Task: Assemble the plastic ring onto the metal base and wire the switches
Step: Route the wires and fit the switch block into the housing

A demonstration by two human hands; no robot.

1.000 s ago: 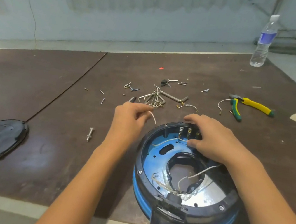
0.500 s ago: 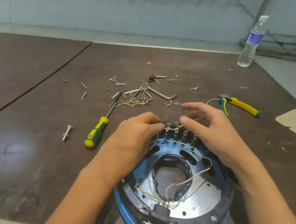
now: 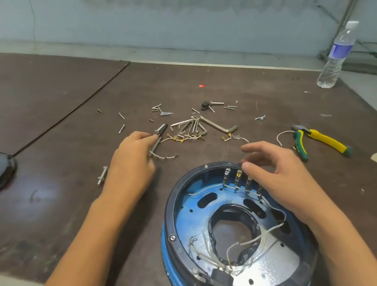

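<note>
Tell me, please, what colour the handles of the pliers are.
The pliers have yellow and green handles; the head view shows them best.

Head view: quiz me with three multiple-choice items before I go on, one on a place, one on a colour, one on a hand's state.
1. Where do the pliers lie? A) on the table beyond the right hand B) beside the bottle C) on the black lid
2. What colour is the metal base painted? A) red B) blue C) white
3. What is the left hand doing? A) lying flat on the table B) holding the bottle C) gripping the screwdriver

1 A: they lie on the table past the right hand's fingers.
2 B: blue shows inside and below the black plastic ring.
3 C: its fingers curl round the shaft.
</note>
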